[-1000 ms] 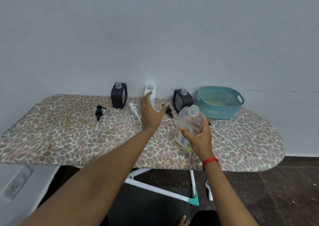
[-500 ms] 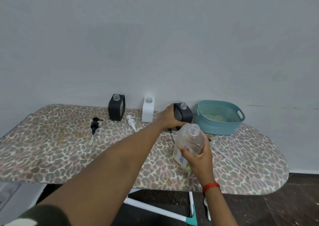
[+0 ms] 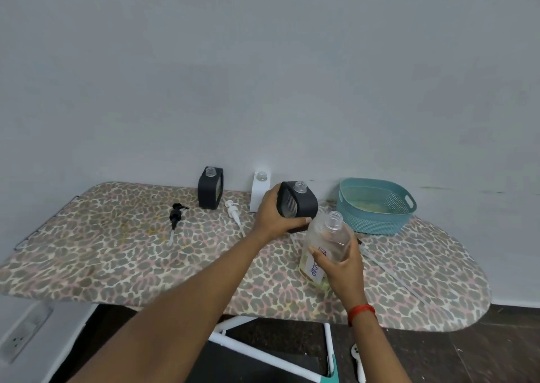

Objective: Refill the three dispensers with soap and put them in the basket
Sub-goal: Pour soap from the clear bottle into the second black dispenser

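My left hand (image 3: 273,216) grips a black dispenser (image 3: 298,204) with its cap off and holds it tilted just above the ironing board (image 3: 117,254). A clear soap bottle (image 3: 328,242) with a handwritten label and a little yellowish soap at the bottom is held in my right hand (image 3: 342,268), its open neck close to the black dispenser. Another black dispenser (image 3: 210,187) and a white dispenser (image 3: 260,189) stand uncapped by the wall. A teal basket (image 3: 377,207) sits at the right.
A black pump head (image 3: 175,217) and a white pump head (image 3: 235,211) lie on the board. A long thin clear tube (image 3: 391,271) lies near the right end. The wall stands directly behind the board. A wall socket (image 3: 20,333) is at lower left.
My left hand went from the white dispenser to the right black dispenser, gripped it and lifted it tilted toward the soap bottle. My right hand kept holding the bottle.
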